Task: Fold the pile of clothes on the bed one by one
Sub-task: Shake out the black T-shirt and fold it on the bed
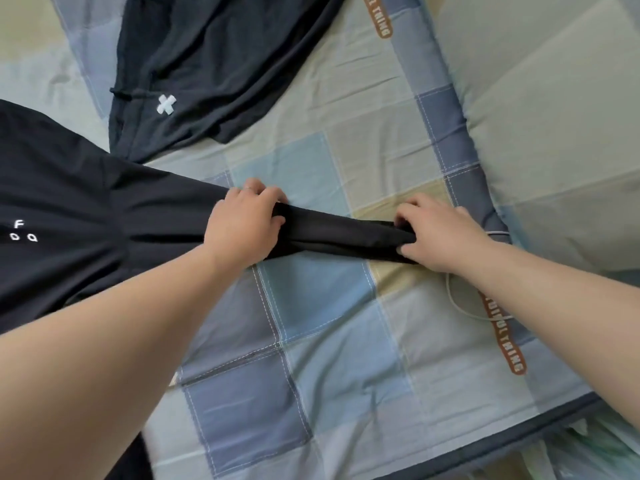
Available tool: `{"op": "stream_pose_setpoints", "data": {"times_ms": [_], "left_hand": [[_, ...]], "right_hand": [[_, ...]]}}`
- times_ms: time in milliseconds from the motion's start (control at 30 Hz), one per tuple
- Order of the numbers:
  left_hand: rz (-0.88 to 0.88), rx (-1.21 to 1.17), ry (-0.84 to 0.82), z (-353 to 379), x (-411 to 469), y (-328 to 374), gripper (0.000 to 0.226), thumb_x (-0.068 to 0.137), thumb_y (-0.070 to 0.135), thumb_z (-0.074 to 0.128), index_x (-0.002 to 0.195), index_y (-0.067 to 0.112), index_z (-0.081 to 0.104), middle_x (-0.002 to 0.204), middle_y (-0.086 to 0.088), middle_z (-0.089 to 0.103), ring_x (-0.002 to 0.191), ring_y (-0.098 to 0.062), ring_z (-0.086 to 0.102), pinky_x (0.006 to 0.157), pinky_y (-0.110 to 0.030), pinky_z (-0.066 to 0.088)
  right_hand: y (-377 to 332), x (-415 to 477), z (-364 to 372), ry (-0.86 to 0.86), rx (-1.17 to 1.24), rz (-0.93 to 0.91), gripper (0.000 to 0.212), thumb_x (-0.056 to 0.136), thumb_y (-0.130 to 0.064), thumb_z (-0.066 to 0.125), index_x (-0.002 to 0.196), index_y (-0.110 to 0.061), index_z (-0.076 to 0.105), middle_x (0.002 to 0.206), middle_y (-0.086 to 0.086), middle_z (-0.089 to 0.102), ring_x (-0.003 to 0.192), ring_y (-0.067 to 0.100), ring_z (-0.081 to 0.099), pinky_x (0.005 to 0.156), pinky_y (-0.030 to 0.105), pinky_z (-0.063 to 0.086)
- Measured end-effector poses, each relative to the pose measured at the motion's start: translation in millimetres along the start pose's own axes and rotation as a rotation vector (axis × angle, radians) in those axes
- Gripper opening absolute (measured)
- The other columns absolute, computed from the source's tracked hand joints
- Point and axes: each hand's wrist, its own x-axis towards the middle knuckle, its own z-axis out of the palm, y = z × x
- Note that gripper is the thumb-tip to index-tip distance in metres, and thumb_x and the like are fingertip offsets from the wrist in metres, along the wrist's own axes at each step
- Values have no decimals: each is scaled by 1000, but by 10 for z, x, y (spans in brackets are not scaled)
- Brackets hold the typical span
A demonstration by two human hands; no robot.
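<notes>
Our forearms reach in from the near edge across the checked bedspread (pixel 311 358), and between our hands a narrow band of black cloth (pixel 339 230) runs taut. Our left hand (pixel 244 226) curls its fingers round the band where it leaves the body of the black garment (pixel 69 209). That garment lies spread on the hand's outer side and bears small white letters. Our right hand (pixel 440 233) pinches the band's free end, thumb below and fingers on top. We judge that the two grips are meant to draw this part straight and flat before it is laid back over the body as a first fold. Whether it is a sleeve or a leg we cannot tell.

Beyond our left hand, apart from the band, lies a second dark garment (pixel 194 71) with a drawstring and a white cross, not yet folded. Just past our right hand rises the edge of a pillow (pixel 554 116), and a thin white cable (pixel 460 306) loops under that wrist. Both limit any pull further that way. Bare bedspread between our hands and on their near side gives room, in our judgement, to swing the band toward the left.
</notes>
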Motion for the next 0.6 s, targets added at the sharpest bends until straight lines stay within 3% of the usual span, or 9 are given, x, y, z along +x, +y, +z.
{"op": "stream_pose_setpoints", "data": {"times_ms": [67,133,267,400,500,600], "left_hand": [[49,-4,19,-61,39,-55,15,98,30,56,110,23,62,114,-4,59,107,-35,51,86,-42,41],[65,8,97,-126,64,-56,11,98,28,56,104,22,62,110,-4,60,107,-35,48,85,-41,34],[-19,-33,396,-354,176,18,9,99,22,54,103,15,59,111,-9,57,98,-36,47,78,-41,32],[-182,-237,416,-572,391,105,9,101,20,49,104,16,55,108,-6,49,78,-34,49,68,-39,38],[-223,-251,413,-561,514,103,9,101,18,49,102,15,57,106,-7,48,78,-33,49,70,-37,38],[-204,-285,341,-400,598,62,11,100,15,50,104,13,59,106,-9,53,87,-32,52,73,-37,38]], "right_hand": [[43,18,3,146,23,-36,12,95,-35,58,102,-26,61,115,-5,53,111,25,54,85,38,38],[68,-19,-34,230,71,-59,17,98,-36,54,91,-22,62,96,-3,58,97,27,58,79,39,41],[136,-60,-259,383,426,38,29,93,-38,65,78,-16,53,71,0,58,75,28,53,66,39,41],[292,95,-609,386,457,19,20,89,-34,72,93,-23,56,78,0,62,77,26,55,69,37,40],[416,334,-760,352,344,91,18,91,-30,70,105,-26,60,98,6,65,89,29,58,77,37,45],[465,546,-839,323,196,213,14,92,-19,67,103,-25,60,111,9,65,97,33,60,80,36,48]]}}
